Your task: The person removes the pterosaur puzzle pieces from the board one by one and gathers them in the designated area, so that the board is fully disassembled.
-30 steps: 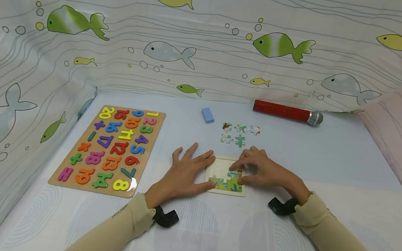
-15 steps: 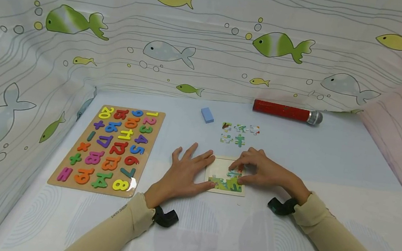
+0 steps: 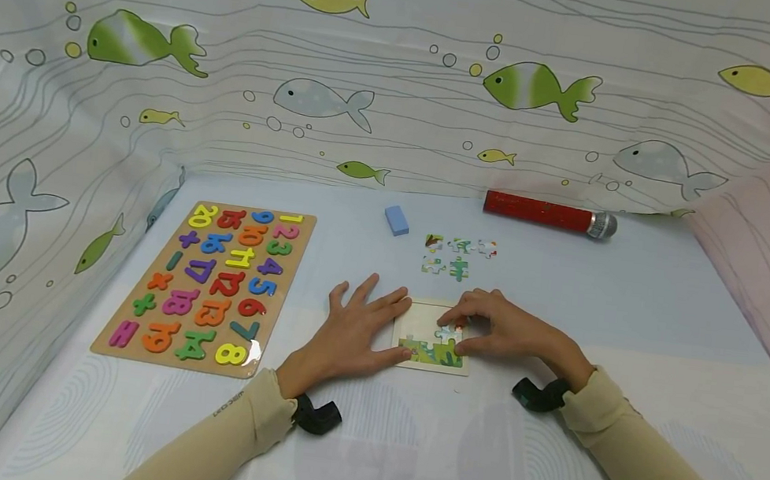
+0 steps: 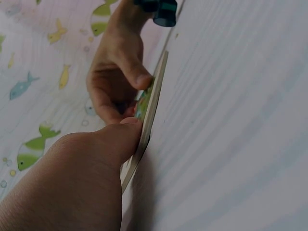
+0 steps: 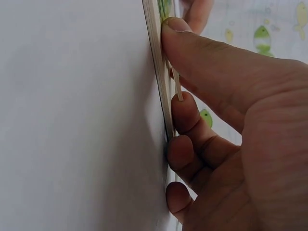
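A small wooden jigsaw tray (image 3: 419, 312) lies on the table with green pieces (image 3: 425, 351) fitted along its near row. My left hand (image 3: 353, 330) rests with spread fingers on the tray's left side, its thumb (image 4: 129, 134) at the near edge. At the tray's right side my right hand (image 3: 507, 327) pinches a puzzle piece (image 3: 448, 333) between curled fingers and thumb. In the right wrist view the piece (image 5: 178, 87) shows as a thin edge, tilted off the tray. Several loose puzzle pieces (image 3: 459, 267) lie beyond the tray.
A wooden number board (image 3: 208, 291) with coloured numerals lies to the left. Farther back are a blue block (image 3: 397, 220) and a red microphone (image 3: 545, 213). A fish-printed cloth (image 3: 404, 76) rises behind the table.
The right hand's knuckles have lowered slightly, and the pinched piece has tilted and looks paler. The left hand and the loose pieces keep their places.
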Tool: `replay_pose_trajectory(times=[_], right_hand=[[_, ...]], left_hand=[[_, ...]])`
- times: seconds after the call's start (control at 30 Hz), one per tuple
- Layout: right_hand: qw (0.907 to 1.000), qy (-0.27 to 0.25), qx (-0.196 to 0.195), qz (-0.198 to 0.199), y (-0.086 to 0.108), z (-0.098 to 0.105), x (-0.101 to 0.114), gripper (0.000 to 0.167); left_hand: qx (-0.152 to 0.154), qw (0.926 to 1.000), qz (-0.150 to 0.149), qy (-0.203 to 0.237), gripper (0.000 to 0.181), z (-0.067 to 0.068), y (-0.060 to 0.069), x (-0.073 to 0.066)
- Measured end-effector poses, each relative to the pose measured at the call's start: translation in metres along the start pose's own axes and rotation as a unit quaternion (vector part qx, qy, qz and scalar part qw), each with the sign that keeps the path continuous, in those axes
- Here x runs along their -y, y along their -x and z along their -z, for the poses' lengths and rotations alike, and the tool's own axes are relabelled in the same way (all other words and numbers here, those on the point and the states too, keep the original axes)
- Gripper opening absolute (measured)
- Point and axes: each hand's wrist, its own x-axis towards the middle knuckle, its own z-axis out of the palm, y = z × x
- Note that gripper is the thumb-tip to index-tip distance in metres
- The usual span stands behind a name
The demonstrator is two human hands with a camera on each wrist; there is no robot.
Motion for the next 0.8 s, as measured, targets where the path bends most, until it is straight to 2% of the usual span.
replay_pose_trajectory(times=[0.4, 0.8], right_hand=[[0.9998, 0.021, 0.000, 0.002, -0.0019, 0.0013, -0.0014, 0.037], [0.9997, -0.003, -0.020, 0.016, -0.0015, -0.0001, -0.0030, 0.037]], left_hand=[[-0.003, 1.0000, -0.001, 0.001, 0.079, 0.0004, 0.0003, -0.0003], [0.001, 1.0000, 0.001, -0.002, 0.079, -0.0013, -0.0002, 0.0007]])
